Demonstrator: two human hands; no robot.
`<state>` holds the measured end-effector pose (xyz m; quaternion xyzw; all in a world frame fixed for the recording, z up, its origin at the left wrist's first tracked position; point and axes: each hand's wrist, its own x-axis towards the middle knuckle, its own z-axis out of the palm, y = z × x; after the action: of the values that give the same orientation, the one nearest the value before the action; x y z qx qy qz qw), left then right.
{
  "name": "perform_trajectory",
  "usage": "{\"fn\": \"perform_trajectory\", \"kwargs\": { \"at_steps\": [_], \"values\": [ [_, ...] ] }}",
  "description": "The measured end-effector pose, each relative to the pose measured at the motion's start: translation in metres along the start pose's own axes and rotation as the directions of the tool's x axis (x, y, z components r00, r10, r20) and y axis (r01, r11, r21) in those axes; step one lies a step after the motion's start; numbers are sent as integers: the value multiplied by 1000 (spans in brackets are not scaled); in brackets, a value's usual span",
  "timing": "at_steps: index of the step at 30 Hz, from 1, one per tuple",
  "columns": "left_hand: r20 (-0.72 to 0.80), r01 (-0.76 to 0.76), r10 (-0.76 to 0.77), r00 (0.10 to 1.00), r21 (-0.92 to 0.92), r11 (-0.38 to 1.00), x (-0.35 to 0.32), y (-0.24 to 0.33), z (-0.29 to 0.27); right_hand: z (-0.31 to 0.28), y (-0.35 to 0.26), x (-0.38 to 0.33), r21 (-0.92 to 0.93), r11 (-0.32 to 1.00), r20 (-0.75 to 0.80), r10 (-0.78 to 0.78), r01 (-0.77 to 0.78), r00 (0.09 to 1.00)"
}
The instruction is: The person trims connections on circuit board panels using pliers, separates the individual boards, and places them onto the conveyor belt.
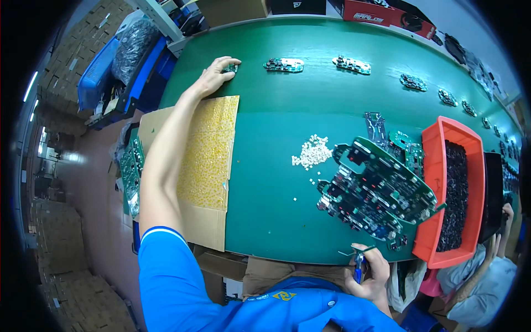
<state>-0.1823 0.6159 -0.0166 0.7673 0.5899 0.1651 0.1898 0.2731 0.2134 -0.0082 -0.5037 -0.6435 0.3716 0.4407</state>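
Note:
My left hand [214, 76] reaches to the far left of the green table, its fingers closed round the edges of a small green circuit board [231, 67]. Down at the front edge, my right hand [374, 272] grips a blue-handled tool [359, 268], perhaps cutters; its jaws are too small to make out. A thin green strip [354, 252] shows at the tool's tip. Just beyond that hand, a stack of larger green circuit boards [381, 185] lies in a heap. Small white parts [313, 152] are spread loosely to the left of the stack.
Yellow-dotted cardboard [207, 160] lies under my left forearm. An orange bin [435, 182] of small black parts stands right, beside a black tray [493, 193]. Assembled boards [284, 65] line the far side. Another person's hands [500, 229] are at far right.

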Motion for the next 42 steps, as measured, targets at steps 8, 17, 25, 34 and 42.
{"fn": "perform_trajectory", "kwargs": {
  "at_steps": [8, 17, 25, 34, 42],
  "values": [
    [-230, -73, -34, 973, -444, 893, -76, 103, 0, -6, -10, 16, -37, 999, 174, 15, -8, 985],
    [9, 33, -255, 967, -995, 92, -268, 255, 52, 1, -21, 2, 94, 994, 483, 7, -60, 876],
    [-151, -158, -487, 860, -987, 28, -329, 276, 83, -12, -42, 4, 219, 923, 521, 162, -315, 838],
    [-120, -124, -452, 884, -992, 22, -362, 286, 105, -1, -39, -10, 308, 895, 602, 80, -324, 794],
    [-174, -154, -512, 841, -985, 83, -379, 298, 119, 5, -33, -26, 320, 893, 573, 82, -315, 815]
  ]
}}
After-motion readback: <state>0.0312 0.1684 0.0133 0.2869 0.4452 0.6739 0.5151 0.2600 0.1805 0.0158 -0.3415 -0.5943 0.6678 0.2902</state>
